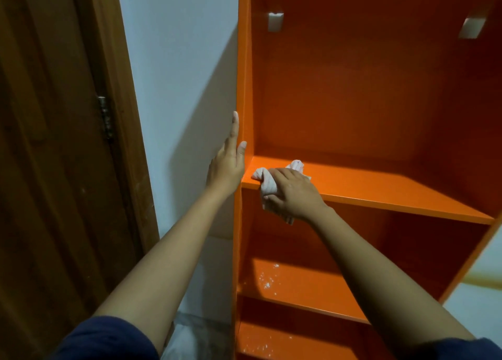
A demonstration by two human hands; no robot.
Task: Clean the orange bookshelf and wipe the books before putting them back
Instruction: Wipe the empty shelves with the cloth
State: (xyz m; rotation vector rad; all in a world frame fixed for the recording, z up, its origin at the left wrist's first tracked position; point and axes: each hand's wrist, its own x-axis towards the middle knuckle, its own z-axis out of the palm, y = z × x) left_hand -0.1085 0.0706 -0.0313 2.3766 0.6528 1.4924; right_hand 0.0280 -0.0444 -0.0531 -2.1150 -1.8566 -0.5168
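Observation:
The orange bookshelf (380,93) fills the right of the head view, with no books on its boards. My right hand (292,191) is shut on a crumpled white cloth (267,181) and presses it on the front left corner of the middle board (394,191). My left hand (228,164) lies flat with fingers straight against the outer face of the shelf's left side panel (242,87), thumb hooked over its front edge. White dust specks (267,281) lie on the board below. No books are in view.
A brown wooden door (54,155) with a metal hinge (106,117) stands at the left. A pale wall (184,87) runs between door frame and shelf. Two white brackets (275,21) sit on the shelf's back panel. A white object lies on the floor (190,335).

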